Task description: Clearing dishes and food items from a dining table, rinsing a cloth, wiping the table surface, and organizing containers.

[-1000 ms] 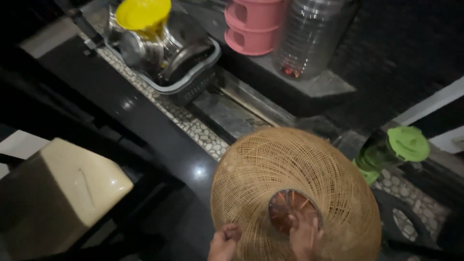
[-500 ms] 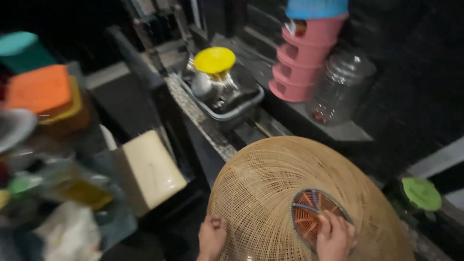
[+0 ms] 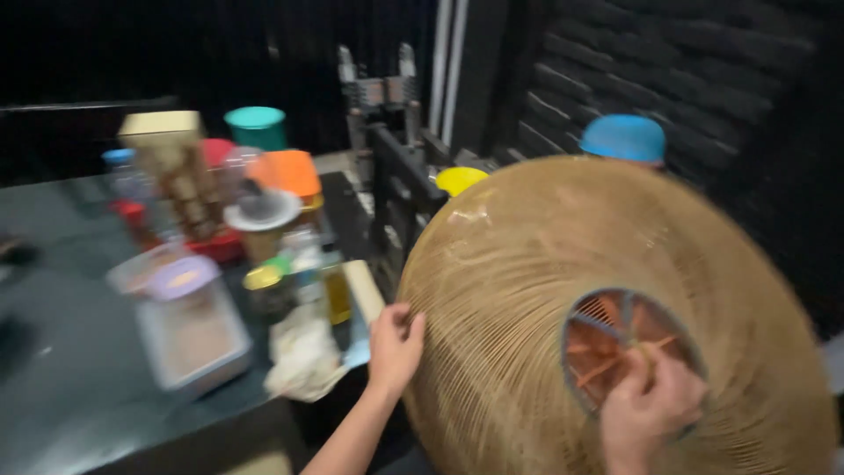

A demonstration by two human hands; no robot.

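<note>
A large round woven bamboo cover fills the right half of the head view, tilted up toward me. My left hand grips its left rim. My right hand holds the round orange-and-grey ring at the cover's centre, fingers hooked through its spokes. The cover hides most of what stands behind it.
A dark table on the left carries a crowd of jars, bottles and lidded containers, a plastic tub and a crumpled white bag. A yellow lid and a blue bowl peek over the cover against a dark brick wall.
The cover has been lifted and tipped upright toward me. My view has swung up and left, so the cluttered table now shows and the dish rack and pink containers are hidden.
</note>
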